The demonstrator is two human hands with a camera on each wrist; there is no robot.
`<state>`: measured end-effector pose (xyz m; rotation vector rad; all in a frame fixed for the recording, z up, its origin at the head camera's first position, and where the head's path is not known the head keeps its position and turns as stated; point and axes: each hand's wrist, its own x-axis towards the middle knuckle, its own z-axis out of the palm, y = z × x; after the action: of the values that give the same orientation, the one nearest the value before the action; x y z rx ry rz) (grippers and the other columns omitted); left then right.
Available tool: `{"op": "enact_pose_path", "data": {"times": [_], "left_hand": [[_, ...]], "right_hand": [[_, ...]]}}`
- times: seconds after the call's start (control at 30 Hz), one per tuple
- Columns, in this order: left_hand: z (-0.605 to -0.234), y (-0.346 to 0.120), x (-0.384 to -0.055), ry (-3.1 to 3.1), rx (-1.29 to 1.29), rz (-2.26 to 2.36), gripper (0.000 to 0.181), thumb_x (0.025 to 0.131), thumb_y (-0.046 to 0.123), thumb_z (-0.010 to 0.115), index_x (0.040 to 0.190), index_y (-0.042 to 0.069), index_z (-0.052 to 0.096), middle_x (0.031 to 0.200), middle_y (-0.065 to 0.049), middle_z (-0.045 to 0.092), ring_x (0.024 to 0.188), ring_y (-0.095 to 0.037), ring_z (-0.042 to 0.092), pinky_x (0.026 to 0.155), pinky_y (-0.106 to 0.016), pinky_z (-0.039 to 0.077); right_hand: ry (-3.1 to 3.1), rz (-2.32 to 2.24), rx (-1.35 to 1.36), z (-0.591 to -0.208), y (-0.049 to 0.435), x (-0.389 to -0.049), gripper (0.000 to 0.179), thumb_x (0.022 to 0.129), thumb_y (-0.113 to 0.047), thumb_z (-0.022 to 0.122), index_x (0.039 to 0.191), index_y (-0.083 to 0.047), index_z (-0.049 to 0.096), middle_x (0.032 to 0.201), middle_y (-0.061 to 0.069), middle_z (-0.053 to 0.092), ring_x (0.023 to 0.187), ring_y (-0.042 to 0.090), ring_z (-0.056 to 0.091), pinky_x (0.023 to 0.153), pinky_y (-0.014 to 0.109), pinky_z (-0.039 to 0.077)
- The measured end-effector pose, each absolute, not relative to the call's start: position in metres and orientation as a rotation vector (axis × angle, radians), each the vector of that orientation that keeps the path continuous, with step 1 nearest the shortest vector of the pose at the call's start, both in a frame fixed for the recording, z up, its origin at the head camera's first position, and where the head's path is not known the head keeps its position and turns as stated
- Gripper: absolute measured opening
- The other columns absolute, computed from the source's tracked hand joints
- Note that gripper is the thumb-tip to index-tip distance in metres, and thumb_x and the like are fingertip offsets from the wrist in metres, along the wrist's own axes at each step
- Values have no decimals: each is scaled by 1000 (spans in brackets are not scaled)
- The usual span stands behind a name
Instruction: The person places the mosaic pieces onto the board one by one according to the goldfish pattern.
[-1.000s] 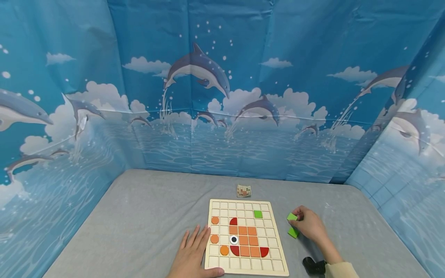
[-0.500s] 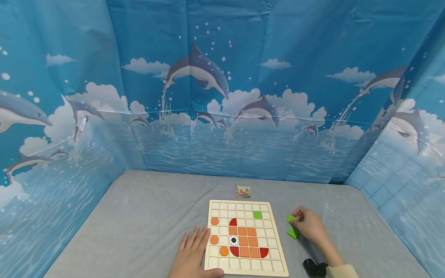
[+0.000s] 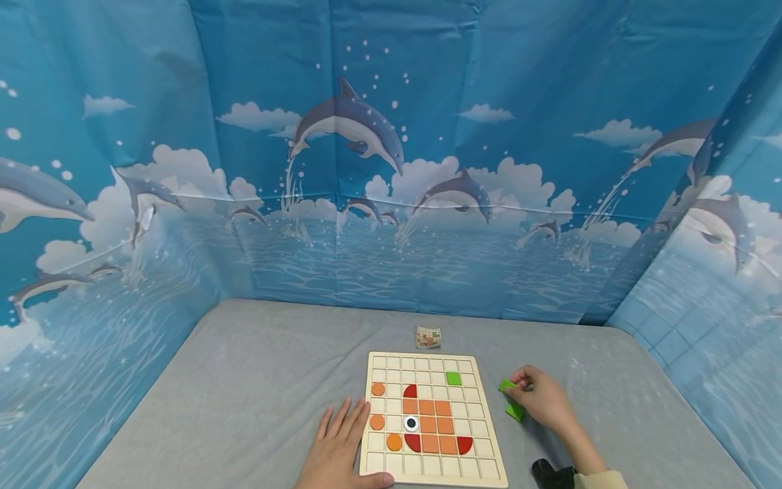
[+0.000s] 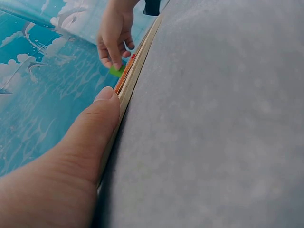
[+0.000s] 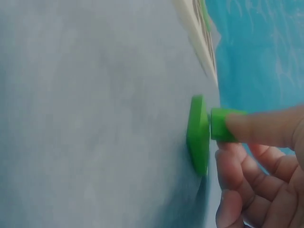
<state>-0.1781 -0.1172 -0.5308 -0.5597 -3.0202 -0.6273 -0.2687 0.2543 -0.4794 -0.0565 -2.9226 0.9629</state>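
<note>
My left hand (image 3: 339, 445) lies with fingers spread at the left side of a wooden grid board (image 3: 489, 468), its thumb on the near left corner. To the board's right, my right hand (image 3: 546, 399) pinches a green square tile (image 5: 220, 124) between thumb and fingers. A second green tile (image 5: 197, 135) lies on the grey cloth just below the held one. On the board, orange squares (image 3: 429, 424), dark red quarter-round tiles (image 3: 465, 445) and a round eye tile (image 3: 411, 424) form a fish. Several orange discs (image 3: 394, 441) and one green square (image 3: 453, 378) sit elsewhere in the grid.
A small printed picture card (image 3: 428, 337) lies behind the board. A black object (image 3: 550, 473) is beside my right sleeve. Grey cloth (image 3: 275, 367) covers the table, and a blue dolphin-print curtain (image 3: 379, 265) stands around its back and sides.
The green tile in my right hand has shifted slightly left and toward me and tilted a little. My left hand and the board have stayed put.
</note>
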Motion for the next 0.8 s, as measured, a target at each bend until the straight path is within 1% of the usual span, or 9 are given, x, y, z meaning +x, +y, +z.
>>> {"op": "enact_pose_path", "data": {"times": [0.3,0.6,0.8], "left_hand": [[-531,-117,-179,-3023,-559,-619,110,72,84,45,152,11,24,154,-5,25,141,-30,16,112,-52,7],[-529,-117,-178,-3031,-553,-628,110,73,84,45,152,11,24,154,-5,25,141,-30,15,112,-52,6],[-528,-116,-178,-3038,-550,-630,112,71,85,44,152,11,24,154,-5,25,142,-30,14,112,-52,6]], "right_hand": [[-2851,1253,18,-477,236,-267,14,81,-6,72,90,-3,62,75,3,56,58,19,52,45,31,44],[-2831,1448,76,-478,217,-268,11,83,-2,70,93,-2,66,76,4,58,60,21,53,47,31,44],[-2823,1487,134,-478,207,-268,9,84,-1,69,93,-3,67,75,4,58,60,21,52,49,32,46]]}}
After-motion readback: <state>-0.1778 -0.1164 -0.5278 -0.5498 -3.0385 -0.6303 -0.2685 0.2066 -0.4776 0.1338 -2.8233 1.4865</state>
